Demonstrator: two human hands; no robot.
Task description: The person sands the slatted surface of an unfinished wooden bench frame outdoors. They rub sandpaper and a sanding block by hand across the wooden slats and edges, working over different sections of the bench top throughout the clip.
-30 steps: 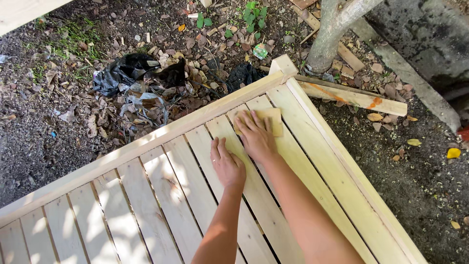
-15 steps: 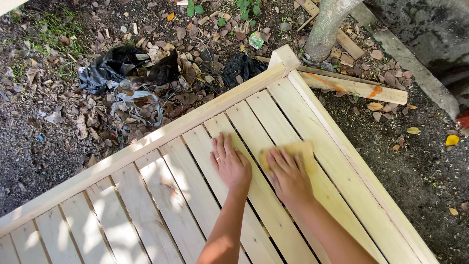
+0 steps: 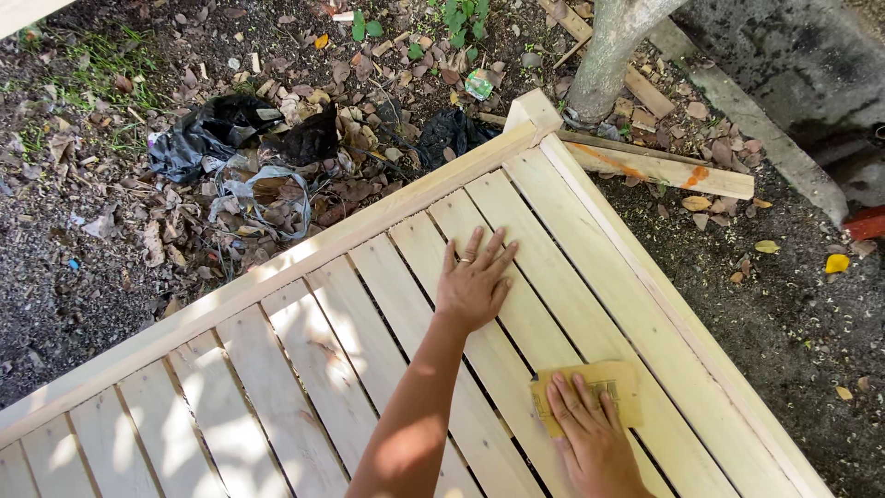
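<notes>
Sandpaper sheet [image 3: 590,392] lies flat on a pale slat of the slatted wooden frame [image 3: 304,369], long axis across the slat. Our right hand [image 3: 595,443] presses it, fingers [image 3: 576,401] extended on top. Left hand [image 3: 475,286] flat, splayed, further up the slats.

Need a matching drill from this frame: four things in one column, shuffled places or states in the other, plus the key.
1. left hand
2. right hand
3. sandpaper sheet
4. black plastic bag

A. crumpled on the leaf-strewn ground
B. pinned flat under fingers on a slat
C. flat on the slats, fingers spread, ring on one finger
D. pressing down on the tan sheet

Pairs: 1-C, 2-D, 3-B, 4-A
</notes>
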